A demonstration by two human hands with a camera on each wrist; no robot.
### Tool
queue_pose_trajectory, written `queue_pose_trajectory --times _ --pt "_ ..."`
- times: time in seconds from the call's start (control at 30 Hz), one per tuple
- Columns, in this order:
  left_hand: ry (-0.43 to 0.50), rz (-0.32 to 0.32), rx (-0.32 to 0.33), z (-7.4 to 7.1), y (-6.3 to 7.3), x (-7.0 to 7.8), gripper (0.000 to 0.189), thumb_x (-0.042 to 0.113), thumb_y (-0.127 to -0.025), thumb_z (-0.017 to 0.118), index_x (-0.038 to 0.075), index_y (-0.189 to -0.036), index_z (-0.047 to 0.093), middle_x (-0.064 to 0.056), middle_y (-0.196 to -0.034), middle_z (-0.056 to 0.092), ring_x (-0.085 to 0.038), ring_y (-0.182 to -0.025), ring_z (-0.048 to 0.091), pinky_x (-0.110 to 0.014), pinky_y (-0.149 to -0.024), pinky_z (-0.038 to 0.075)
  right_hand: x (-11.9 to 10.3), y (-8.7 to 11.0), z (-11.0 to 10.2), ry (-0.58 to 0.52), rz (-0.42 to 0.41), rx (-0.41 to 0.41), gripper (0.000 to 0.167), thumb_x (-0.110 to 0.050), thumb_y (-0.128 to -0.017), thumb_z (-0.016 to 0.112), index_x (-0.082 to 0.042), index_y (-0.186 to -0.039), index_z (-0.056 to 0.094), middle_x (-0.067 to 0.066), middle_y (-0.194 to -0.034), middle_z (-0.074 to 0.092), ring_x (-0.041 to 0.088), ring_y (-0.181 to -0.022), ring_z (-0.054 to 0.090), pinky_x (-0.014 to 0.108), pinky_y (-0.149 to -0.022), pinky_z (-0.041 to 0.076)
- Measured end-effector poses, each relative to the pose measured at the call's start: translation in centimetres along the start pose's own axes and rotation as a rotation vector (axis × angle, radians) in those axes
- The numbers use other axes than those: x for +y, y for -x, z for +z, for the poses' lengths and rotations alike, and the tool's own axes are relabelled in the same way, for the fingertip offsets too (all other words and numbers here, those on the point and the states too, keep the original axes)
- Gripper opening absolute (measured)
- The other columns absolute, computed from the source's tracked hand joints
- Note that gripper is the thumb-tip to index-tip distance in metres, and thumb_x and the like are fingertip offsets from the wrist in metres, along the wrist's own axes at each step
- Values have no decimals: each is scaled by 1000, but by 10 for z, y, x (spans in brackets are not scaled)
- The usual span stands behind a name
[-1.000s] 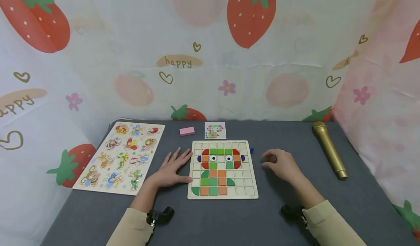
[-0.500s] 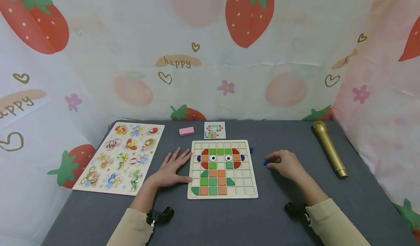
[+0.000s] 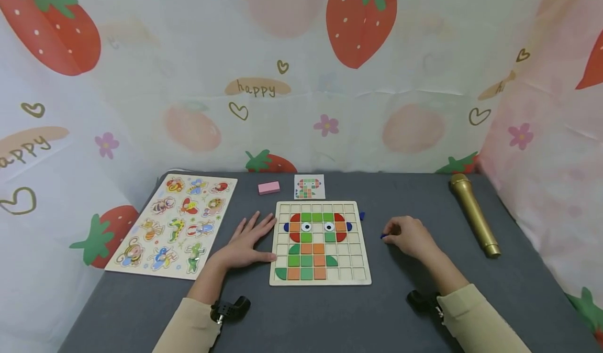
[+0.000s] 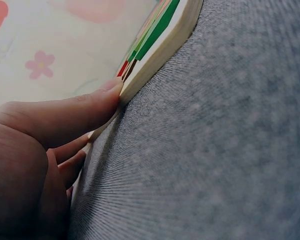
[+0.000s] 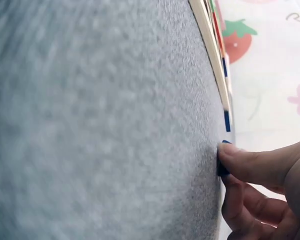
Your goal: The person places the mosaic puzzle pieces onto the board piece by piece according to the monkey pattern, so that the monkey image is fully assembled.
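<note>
A square wooden grid board lies mid-table, with green, orange, red and blue tiles and two eye tiles set in its cells. My left hand rests beside it, fingers spread, thumb and fingertips at the board's left edge; in the left wrist view the thumb touches that edge. To the right of the board, my right hand pinches a small blue tile between thumb and fingers, low over the cloth. The fingers cover part of this tile. Another blue tile lies just off the board's upper right edge.
A small pattern card and a pink block lie behind the board. At the left is a large board of cartoon insects. A gold microphone-shaped cylinder lies at the right, and a strawberry-print curtain hangs behind.
My right hand has shifted slightly to the right, and the blue tile has come into view at its fingertips. The left hand has stayed in place at the board.
</note>
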State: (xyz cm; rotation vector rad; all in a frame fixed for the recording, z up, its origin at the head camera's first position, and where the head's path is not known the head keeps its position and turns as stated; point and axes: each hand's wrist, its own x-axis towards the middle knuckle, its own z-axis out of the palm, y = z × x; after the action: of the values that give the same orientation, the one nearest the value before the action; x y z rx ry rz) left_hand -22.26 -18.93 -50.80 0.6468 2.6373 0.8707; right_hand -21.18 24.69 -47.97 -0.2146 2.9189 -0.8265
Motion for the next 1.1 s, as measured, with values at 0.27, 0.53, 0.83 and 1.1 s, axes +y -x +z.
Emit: queue_pose_trajectory --times 0.27,0.53,0.83,1.1 --pt "-4 5 1 -1 1 1 98 57 -86 73 21 -163 23 0 -171 13 -32 -158 -7 -57 -124 -9 -5 2 2 -27 -6 18 16 -13 -95 70 -9 -111 72 9 -96 70 25 -87 64 47 -77 53" --pt "-6 9 -2 -1 1 0 98 56 -86 73 21 -163 23 0 -171 12 -32 -158 -7 -57 -124 -9 -14 -1 -1 -50 -40 35 14 -14 -96 70 -12 -108 77 4 -94 71 20 -83 63 41 -72 52" --pt "-3 12 -2 0 1 -1 97 54 -87 72 21 -163 22 0 -171 12 -32 -158 -8 -57 -124 -9 -38 -2 2 -144 -47 77 17 -20 -93 74 -9 -106 76 3 -90 70 17 -76 60 30 -61 49" --pt "-6 11 -6 0 0 -2 96 54 -87 72 22 -163 22 2 -171 12 -31 -158 -7 -56 -124 -8 -59 -6 9 -223 -40 73 19 -22 -90 77 -9 -103 75 2 -86 71 17 -78 62 29 -63 51"
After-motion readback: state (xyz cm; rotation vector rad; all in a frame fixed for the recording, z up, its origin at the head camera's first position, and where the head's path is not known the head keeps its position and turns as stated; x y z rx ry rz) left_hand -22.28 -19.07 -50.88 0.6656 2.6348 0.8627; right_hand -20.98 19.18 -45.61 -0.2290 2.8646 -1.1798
